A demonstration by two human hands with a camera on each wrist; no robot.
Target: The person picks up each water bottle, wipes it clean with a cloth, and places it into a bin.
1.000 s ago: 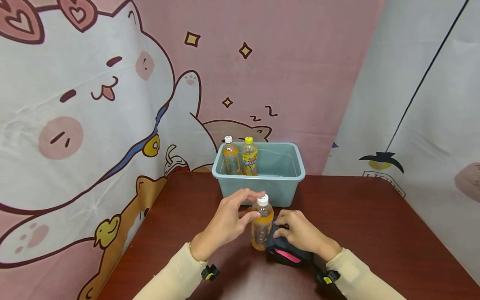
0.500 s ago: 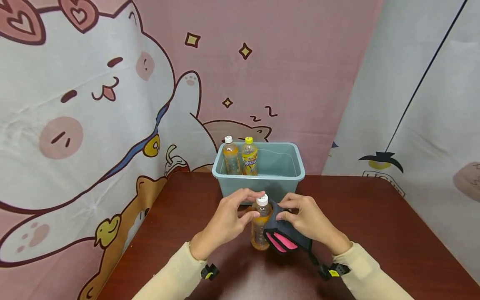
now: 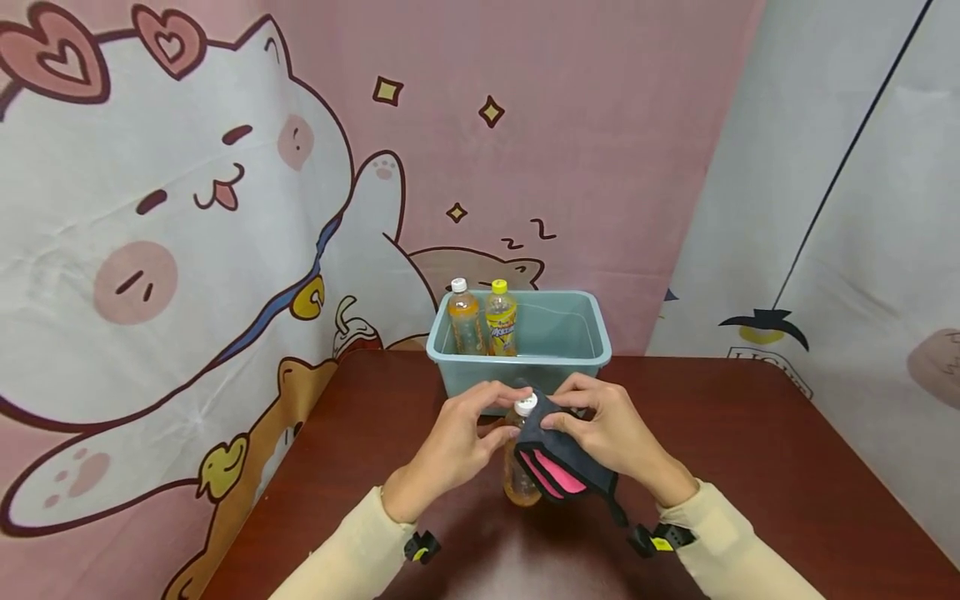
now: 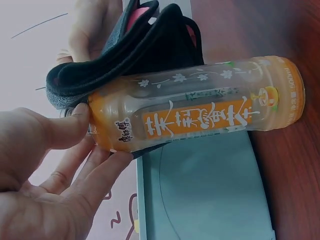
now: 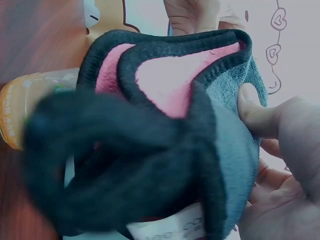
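Observation:
In the head view, a clear plastic drink bottle (image 3: 521, 490) with a white cap and orange label stands upright on the table. My left hand (image 3: 459, 435) holds it near the top, thumb and fingers around the neck and cap. My right hand (image 3: 609, 427) pinches a folded grey cloth (image 3: 573, 454) with pink inside and black edging, pressed against the bottle's upper right side. The left wrist view shows the cloth (image 4: 135, 55) lying along the bottle (image 4: 200, 110). A hanging loop and white tag on the cloth (image 5: 232, 145) fill the right wrist view.
Just behind the hands is a light blue plastic bin (image 3: 525, 362). Inside its left part stand a white-capped bottle (image 3: 467, 327) and a yellow-capped bottle (image 3: 501, 329). The dark red-brown table (image 3: 750, 475) meets a cartoon-printed curtain (image 3: 600, 150) at the back.
My right hand has lifted the cloth up and left, from beside the bottle's lower part to its neck. My left hand keeps its hold; the bottle stays in place.

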